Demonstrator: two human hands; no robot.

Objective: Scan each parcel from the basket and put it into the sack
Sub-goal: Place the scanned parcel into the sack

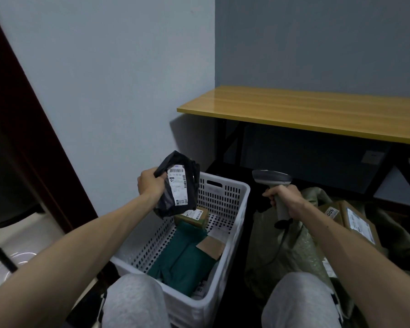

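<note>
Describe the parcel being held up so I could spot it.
Start at the big white perforated plastic basket. Above its far end, the left hand grips a crumpled black plastic bag with a white barcode label; the parcels below are green or brown.

One basket (pixel 245 192); one sack (pixel 294 252); one scanner (pixel 271 177); one black parcel (pixel 178 185); two boxes (pixel 331 213) (pixel 360 224) in sack.

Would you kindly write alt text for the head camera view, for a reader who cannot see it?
A seated person's left hand holds up a black parcel with its white label facing the camera, while the right hand grips a grey scanner beside it. Below sit a white basket of parcels and a green sack.
</note>
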